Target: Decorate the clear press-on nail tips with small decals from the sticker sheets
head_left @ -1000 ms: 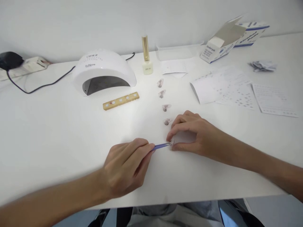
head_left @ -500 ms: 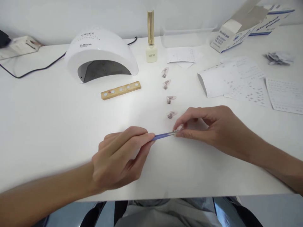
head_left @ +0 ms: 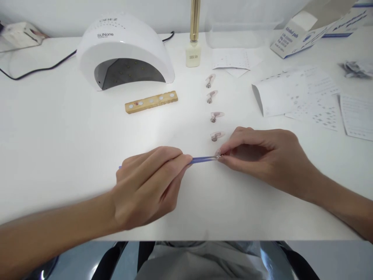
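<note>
My left hand (head_left: pixel 147 182) is closed round a thin blue tool (head_left: pixel 202 159), which lies nearly level and points right. Its tip meets a small clear nail tip (head_left: pixel 217 154) pinched between the thumb and forefinger of my right hand (head_left: pixel 262 155). Both hands hover low over the white table (head_left: pixel 58 147) near its front edge. Just beyond my right fingers a row of several nail tips on small metal stands (head_left: pixel 214 116) runs away from me.
A white nail lamp (head_left: pixel 125 50) stands at the back left with a black cord (head_left: pixel 37 70). A wooden strip with holes (head_left: pixel 151 102) lies before it. A gold-capped bottle (head_left: pixel 194 46), sticker sheets (head_left: pixel 294 97) and an open box (head_left: pixel 309 31) lie behind and right.
The view has tipped down, so the table things sit higher in frame. My right hand went from lying over the nail tip to a fingertip pinch on it. The tool stays at it.
</note>
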`<state>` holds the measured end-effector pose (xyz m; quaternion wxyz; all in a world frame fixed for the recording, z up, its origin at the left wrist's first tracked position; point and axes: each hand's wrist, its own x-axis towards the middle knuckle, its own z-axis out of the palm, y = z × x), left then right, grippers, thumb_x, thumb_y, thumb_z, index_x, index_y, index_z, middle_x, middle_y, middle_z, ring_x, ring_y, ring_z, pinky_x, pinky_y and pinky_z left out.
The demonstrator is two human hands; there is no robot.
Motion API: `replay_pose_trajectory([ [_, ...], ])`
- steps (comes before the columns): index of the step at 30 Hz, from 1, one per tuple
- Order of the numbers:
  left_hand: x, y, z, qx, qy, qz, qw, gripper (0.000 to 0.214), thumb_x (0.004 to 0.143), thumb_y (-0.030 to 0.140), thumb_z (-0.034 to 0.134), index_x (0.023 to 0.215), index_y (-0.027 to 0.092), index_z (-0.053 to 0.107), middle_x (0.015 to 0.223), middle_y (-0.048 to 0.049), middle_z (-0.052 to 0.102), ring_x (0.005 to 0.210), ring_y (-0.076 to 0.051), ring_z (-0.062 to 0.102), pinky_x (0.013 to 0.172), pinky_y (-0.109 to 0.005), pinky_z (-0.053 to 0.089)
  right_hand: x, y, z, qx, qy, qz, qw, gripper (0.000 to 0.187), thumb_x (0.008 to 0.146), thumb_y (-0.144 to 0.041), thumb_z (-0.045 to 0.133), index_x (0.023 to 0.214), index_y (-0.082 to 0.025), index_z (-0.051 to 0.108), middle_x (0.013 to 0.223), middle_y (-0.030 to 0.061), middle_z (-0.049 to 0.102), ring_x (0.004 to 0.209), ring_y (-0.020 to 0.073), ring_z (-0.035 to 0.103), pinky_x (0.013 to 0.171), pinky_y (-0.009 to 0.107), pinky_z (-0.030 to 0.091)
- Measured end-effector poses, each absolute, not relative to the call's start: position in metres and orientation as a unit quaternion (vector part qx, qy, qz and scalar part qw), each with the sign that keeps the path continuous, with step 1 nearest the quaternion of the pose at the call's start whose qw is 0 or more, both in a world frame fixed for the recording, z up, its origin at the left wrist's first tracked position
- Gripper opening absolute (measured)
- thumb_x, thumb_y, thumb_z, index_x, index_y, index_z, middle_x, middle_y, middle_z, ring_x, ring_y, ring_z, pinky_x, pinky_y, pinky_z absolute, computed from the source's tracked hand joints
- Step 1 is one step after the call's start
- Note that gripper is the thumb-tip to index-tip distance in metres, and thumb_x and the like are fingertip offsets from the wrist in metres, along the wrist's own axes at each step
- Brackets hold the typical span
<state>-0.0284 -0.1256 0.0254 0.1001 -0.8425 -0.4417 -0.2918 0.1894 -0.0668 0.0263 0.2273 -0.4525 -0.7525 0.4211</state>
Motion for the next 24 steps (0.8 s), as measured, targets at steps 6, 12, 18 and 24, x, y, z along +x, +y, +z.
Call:
replay_pose_trajectory([
  [6,-0.0266,-0.1251,0.0209,-0.827,-0.46,-0.304,0.11,0.013,0.076,0.007,0.063,0.083,0.017,0.066,0.07,-0.0006,0.068,0.059,-0.01,0.062,0.048,-0.02,0.049,0.1909,-0.0669,0.025,-0.452,-0.766,0.397,0.224,0.003,0.075,-0.027,0.07,0.073,-0.027,0.067,0.078,-0.0019,0.068,0.074,0.018,0.061,0.069,0.032,0.048],
  [12,-0.0268,-0.1254,0.0184,-0.824,-0.462,-0.31,0.106,0.011,0.075,0.006,0.064,0.082,0.016,0.066,0.07,-0.0002,0.068,0.058,-0.009,0.061,0.048,-0.02,0.049,0.1915,-0.0677,0.0243,-0.457,-0.767,0.396,0.213,0.003,0.076,-0.029,0.07,0.074,-0.028,0.067,0.079,-0.0023,0.068,0.075,0.0176,0.061,0.071,0.033,0.048],
  [18,-0.0265,-0.1252,0.0175,-0.823,-0.461,-0.313,0.107,0.011,0.075,0.007,0.065,0.081,0.016,0.066,0.071,-0.0005,0.068,0.058,-0.009,0.061,0.049,-0.02,0.05,0.1916,-0.068,0.0242,-0.457,-0.765,0.397,0.219,0.003,0.076,-0.029,0.069,0.074,-0.028,0.067,0.08,-0.0019,0.067,0.075,0.018,0.061,0.07,0.034,0.048],
  [24,-0.0246,-0.1257,0.0209,-0.822,-0.469,-0.307,0.105,0.012,0.075,0.007,0.065,0.081,0.017,0.066,0.07,-0.0005,0.068,0.058,-0.01,0.062,0.049,-0.02,0.051,0.1917,-0.0684,0.0242,-0.458,-0.765,0.396,0.219,0.002,0.076,-0.029,0.068,0.075,-0.028,0.067,0.08,-0.0019,0.067,0.074,0.0171,0.06,0.069,0.033,0.046],
])
